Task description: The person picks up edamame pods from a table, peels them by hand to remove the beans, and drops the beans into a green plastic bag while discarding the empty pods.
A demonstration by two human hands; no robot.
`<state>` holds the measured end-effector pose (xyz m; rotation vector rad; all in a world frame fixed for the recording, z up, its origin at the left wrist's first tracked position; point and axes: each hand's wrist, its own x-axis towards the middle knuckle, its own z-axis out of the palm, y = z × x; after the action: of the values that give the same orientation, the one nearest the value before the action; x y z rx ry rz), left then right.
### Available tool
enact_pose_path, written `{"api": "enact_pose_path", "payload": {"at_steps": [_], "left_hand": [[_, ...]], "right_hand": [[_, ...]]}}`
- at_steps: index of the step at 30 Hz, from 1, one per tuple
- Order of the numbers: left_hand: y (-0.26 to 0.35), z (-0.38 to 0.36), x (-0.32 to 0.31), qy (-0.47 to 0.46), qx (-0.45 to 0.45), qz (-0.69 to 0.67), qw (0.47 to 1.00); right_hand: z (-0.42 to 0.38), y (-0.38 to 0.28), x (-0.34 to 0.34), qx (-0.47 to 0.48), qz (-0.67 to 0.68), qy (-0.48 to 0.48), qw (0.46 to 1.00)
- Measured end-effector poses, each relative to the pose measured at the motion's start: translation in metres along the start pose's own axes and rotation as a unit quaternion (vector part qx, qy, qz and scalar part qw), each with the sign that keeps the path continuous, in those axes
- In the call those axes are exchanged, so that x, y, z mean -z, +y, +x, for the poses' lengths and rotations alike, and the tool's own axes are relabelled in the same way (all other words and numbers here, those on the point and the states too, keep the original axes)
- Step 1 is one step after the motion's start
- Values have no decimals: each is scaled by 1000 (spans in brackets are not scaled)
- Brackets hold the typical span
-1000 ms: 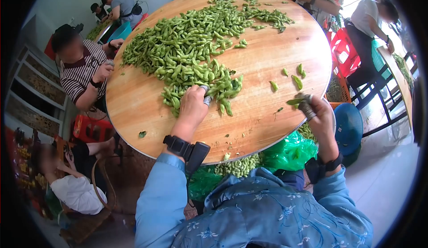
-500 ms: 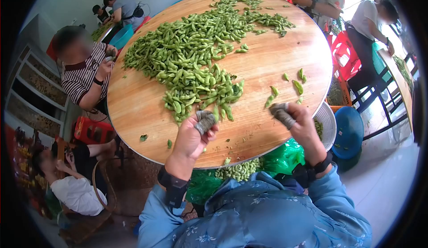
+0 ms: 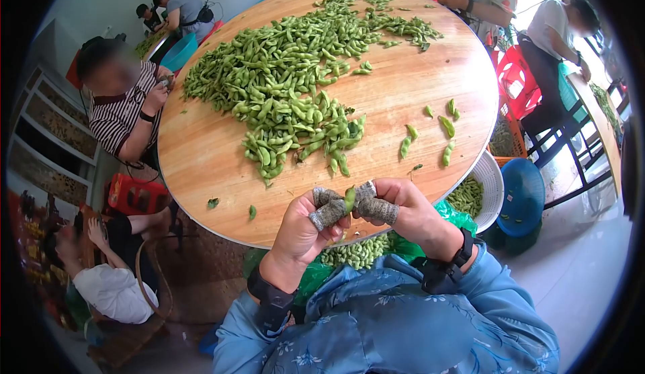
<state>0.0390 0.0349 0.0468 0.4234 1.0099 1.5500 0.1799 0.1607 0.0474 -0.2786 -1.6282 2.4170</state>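
Over the near edge of the table, my left hand [image 3: 300, 231] and my right hand [image 3: 415, 214] meet, both closed around one green edamame pod [image 3: 350, 199]. The pod stands upright between the fingertips, its lower end hidden by them. Grey wraps cover the thumb and a finger of each hand. Beyond the hands spreads a large heap of edamame pods [image 3: 269, 81]. Several loose pods [image 3: 447, 127] lie apart to the right. Below my hands, a pile of pale green pieces [image 3: 359, 252] sits by green plastic bags [image 3: 312, 281].
The round wooden table [image 3: 403, 78] fills the middle. At its right edge stand a white basket [image 3: 496, 192] holding pods and a blue basin [image 3: 523, 196]. A person in a striped shirt [image 3: 117, 115] sits at the left. Other people work farther back.
My hands have come together from apart. The right hand has moved left and nearer to me, uncovering a loose pod on the right. The edamame pod is now held between both hands.
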Motion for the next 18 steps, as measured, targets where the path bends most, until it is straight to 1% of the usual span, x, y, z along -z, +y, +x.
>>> {"api": "enact_pose_path", "payload": {"at_steps": [3, 7, 9, 13, 16, 18], "left_hand": [[-1, -1, 1, 3, 5, -12, 1000], [-4, -1, 5, -1, 2, -18, 1000], [-4, -1, 6, -30, 5, -52, 998], [-4, 0, 11, -33, 17, -57, 998], [-2, 0, 12, -7, 31, -37, 999], [-3, 1, 5, 48, -25, 94, 994]], "right_hand": [[0, -1, -2, -5, 3, 5, 1000], [2, 7, -4, 15, -3, 11, 1000], [3, 8, -5, 18, -2, 17, 1000], [8, 14, -6, 13, -10, 25, 1000], [11, 19, -4, 8, 1, 23, 1000], [10, 17, -3, 2, 18, 27, 999]]}}
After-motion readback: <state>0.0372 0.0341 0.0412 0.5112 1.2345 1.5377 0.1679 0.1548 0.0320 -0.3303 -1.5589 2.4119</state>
